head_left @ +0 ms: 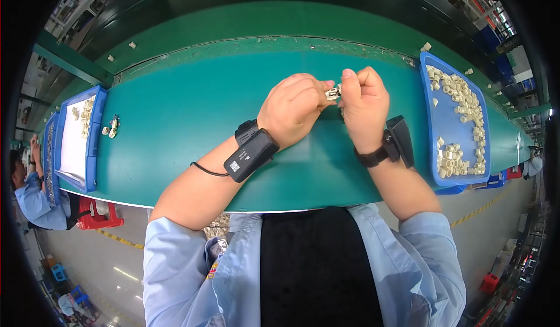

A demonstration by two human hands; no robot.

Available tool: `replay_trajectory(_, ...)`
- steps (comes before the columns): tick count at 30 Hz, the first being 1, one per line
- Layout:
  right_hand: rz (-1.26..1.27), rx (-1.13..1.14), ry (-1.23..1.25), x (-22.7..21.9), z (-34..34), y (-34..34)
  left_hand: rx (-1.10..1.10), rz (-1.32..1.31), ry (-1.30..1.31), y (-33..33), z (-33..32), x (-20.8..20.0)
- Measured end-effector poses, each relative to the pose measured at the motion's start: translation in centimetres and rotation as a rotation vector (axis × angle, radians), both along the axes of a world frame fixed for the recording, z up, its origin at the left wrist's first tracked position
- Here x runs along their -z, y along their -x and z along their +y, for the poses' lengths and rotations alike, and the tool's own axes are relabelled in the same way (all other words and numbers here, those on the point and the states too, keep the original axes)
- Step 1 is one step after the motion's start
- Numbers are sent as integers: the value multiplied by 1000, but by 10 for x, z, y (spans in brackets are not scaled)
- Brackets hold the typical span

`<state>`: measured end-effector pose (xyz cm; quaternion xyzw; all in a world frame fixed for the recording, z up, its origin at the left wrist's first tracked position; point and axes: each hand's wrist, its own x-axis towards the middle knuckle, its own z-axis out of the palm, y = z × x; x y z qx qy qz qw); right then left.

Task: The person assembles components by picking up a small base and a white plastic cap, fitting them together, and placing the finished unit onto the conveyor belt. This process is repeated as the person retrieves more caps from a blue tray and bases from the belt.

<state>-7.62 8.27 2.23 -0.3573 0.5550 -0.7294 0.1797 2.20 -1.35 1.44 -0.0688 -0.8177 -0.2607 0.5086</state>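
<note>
In the head view, the left hand (296, 102) is drawn in, thumb and fingertips pinching a small, shiny cream-and-dark fitting (332, 94). The right hand (366, 96) is curled tight, thumb against bent forefinger, apparently gripping the fitting's right end, though the exact contact is partly hidden. The fitting sits between the two hands, above the smooth green bench (198, 111).

Right of the right hand stands a blue plastic tray (448, 126) with short cream cylindrical pieces (450, 165). Well left of the left hand, shiny metallic-and-cream parts (112, 127) lie beside a white-lined blue plastic tray (93, 146).

For good control, the left hand should probably hold the fitting firmly, with any force from the right hand directed straight along it, fingertips clear of its edges.
</note>
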Motion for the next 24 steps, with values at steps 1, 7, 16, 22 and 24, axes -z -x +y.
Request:
replay_trajectory(1, 2, 2, 5, 1, 1, -2, -1, 1, -1, 0, 0, 0)
replay_trajectory(7, -56, -92, 19, -4, 1, -1, -38, 16, 39, 1, -3, -2)
replay_trajectory(16, -57, -587, -201, -26, 7, 32, 41, -24, -57, -3, -17, -3)
replay_trajectory(22, 138, -567, -317, -36, 1, 35, -45, -290, -224, -10, -18, -1)
replay_trajectory(24, 228, -556, -361, -47, -14, 37, -78, -315, -301, -10, -17, 2)
